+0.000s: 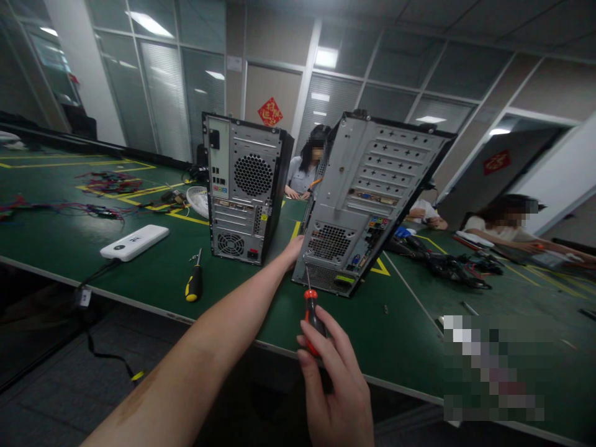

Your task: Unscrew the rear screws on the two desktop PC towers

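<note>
Tilted computer tower, steadied by left hand; right hand grip closed on red screwdriver; might topple if released.

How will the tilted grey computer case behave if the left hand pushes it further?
The computer case already leans on its bottom edge, so it probably tips easily. Its metal back looks rigid and likely heavy. The left hand steadies its side while the right hand holds a screwdriver.

Dim interior, lit by ceiling panels at twelve o'clock and at eleven, reflected in the glass partitions. Soft shadows. Strong wide-angle bending at edges. Pixelated patch at four o'clock.
</note>
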{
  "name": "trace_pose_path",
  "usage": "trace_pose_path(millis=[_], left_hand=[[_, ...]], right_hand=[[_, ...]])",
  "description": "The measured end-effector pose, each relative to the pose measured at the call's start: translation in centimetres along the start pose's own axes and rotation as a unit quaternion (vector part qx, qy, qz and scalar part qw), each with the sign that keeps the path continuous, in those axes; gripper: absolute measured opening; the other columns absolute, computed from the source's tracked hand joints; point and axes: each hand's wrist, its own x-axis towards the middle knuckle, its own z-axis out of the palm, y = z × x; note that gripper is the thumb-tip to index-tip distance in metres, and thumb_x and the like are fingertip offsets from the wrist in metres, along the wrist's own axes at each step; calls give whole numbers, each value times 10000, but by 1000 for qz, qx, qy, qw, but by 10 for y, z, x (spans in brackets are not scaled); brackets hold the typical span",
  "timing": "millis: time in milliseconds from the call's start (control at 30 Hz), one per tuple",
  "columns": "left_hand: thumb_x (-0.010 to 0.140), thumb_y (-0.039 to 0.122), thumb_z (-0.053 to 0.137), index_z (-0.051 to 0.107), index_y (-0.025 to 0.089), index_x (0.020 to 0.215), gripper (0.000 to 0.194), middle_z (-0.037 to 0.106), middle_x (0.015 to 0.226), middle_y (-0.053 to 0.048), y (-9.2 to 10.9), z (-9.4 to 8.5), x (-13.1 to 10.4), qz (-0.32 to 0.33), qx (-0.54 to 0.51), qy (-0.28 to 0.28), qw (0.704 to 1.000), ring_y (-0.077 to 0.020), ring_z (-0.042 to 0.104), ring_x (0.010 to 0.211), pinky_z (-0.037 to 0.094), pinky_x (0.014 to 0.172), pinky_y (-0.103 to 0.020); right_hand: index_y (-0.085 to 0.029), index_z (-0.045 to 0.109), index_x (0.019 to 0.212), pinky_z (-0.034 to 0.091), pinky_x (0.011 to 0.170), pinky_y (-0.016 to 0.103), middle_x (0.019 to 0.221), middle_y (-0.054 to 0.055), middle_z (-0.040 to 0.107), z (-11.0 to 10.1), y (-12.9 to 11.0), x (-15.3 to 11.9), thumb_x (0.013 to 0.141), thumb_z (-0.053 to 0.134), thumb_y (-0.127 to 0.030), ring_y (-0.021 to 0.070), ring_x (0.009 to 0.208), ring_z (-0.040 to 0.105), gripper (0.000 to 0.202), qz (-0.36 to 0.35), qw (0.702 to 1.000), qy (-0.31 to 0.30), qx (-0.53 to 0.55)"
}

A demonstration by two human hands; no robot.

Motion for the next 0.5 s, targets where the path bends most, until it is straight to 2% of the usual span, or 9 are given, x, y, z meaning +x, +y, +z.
trace_pose_path(millis=[167, 333, 500], left_hand=[[881, 264, 700, 728, 160, 1026, 181, 753, 844, -74, -1, -1, 1, -4, -8, -6, 1000, -198, 698, 823, 527, 863, -323], [878, 259, 686, 729, 160, 952, 131, 752, 833, -74, -3, -2, 2, 4, -11, -10, 1000, -191, 690, 815, 529, 831, -303], [862, 266, 695, 734, 164, 930, 128, 740, 792, -58, -1, -1, 1, -6, -11, -10, 1000, -183, 678, 774, 531, 819, -310]], right_hand=[[-257, 595, 1416, 593, 1039, 450, 1432, 105, 646, 1, 3, 1, 1011, 558, -178, 261, 1313, 635, 414, 26, 1000, 12, -4], [-234, 604, 1301, 643, 919, 434, 1423, 141, 620, 5, 4, -2, 982, 644, -256, 266, 1202, 693, 322, 89, 995, 31, 29], [-244, 663, 1271, 617, 954, 429, 1326, 121, 664, -1, 0, 2, 979, 640, -227, 265, 1209, 676, 294, 31, 998, 49, -24]])
